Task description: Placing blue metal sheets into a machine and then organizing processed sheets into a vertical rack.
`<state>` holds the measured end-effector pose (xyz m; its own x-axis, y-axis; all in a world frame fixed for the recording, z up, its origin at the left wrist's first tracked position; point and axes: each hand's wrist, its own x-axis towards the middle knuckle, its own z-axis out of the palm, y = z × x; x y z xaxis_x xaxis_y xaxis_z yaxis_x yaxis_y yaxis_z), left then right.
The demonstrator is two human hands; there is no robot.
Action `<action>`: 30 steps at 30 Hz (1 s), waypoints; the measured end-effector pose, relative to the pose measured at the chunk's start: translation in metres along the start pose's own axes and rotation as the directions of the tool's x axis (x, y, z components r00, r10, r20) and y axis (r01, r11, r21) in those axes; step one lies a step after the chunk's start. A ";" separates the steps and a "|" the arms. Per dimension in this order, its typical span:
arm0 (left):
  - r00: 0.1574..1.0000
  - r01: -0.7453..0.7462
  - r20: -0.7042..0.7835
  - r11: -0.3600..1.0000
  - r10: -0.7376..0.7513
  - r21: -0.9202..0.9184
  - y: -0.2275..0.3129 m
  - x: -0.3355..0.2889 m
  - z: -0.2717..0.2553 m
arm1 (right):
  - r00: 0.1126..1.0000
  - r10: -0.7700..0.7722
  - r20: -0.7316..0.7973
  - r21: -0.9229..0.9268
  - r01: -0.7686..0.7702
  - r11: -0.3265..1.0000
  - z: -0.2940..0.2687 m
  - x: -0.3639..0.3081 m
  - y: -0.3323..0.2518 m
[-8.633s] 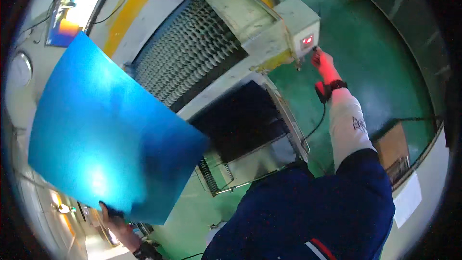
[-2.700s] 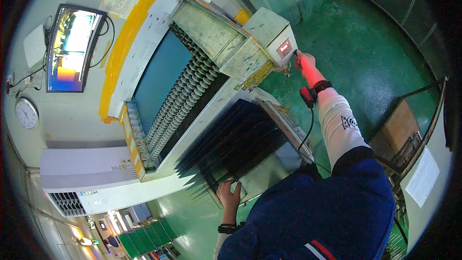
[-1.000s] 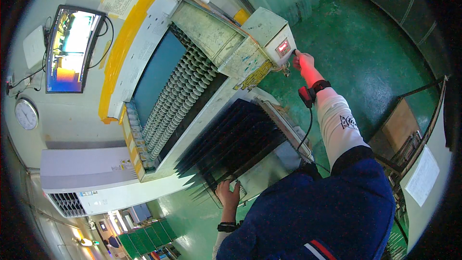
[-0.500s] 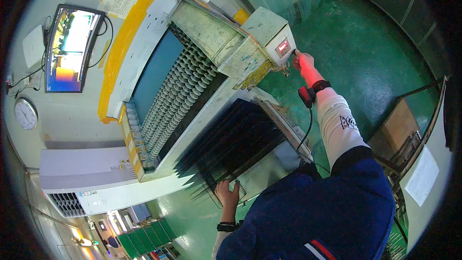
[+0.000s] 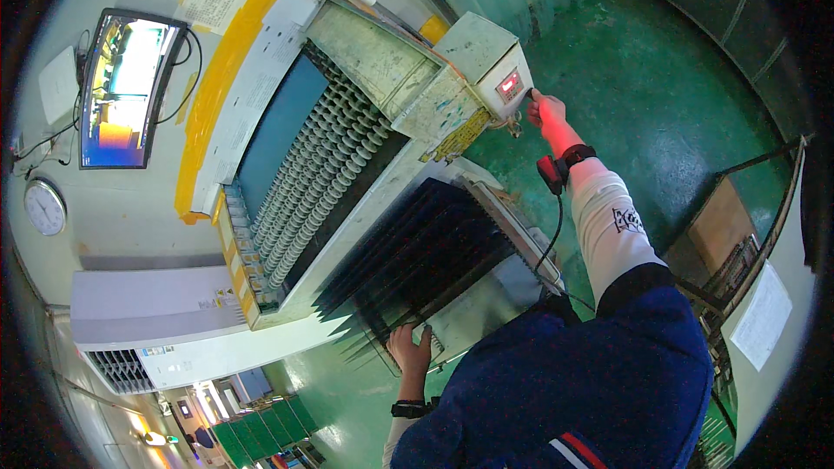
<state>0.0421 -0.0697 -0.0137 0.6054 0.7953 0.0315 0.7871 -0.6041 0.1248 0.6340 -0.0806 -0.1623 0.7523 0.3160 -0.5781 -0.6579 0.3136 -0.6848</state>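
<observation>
Facing rollers (image 5: 326, 165), dark sheets (image 5: 421, 247) between, monitor (image 5: 132, 91) left

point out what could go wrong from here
The bare left hand, close to the thin dark sheets in the grey-framed rack, could scrape against their edges. The thin black cable hanging from the red-and-black device on the right wrist might snag on that rack. The right hand, at the pale box with a red-lit display, might nudge a setting accidentally.
</observation>
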 end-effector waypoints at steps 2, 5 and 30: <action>1.000 -0.002 -0.001 1.000 0.002 -0.018 0.000 0.000 0.000 | 1.000 -0.001 -0.001 0.003 0.001 1.000 0.000 0.001 0.000; 1.000 0.009 0.018 1.000 -0.009 -0.011 -0.002 0.000 0.001 | 1.000 -0.003 0.004 0.018 0.003 1.000 0.000 0.001 0.001; 0.999 0.021 0.035 1.000 -0.021 -0.021 0.000 0.002 -0.001 | 1.000 -0.005 0.024 0.011 0.005 1.000 -0.002 -0.010 -0.003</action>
<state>0.0431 -0.0682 -0.0129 0.5928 0.8053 -0.0063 0.7972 -0.5857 0.1461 0.6286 -0.0862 -0.1551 0.7544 0.3360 -0.5639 -0.6548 0.3250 -0.6824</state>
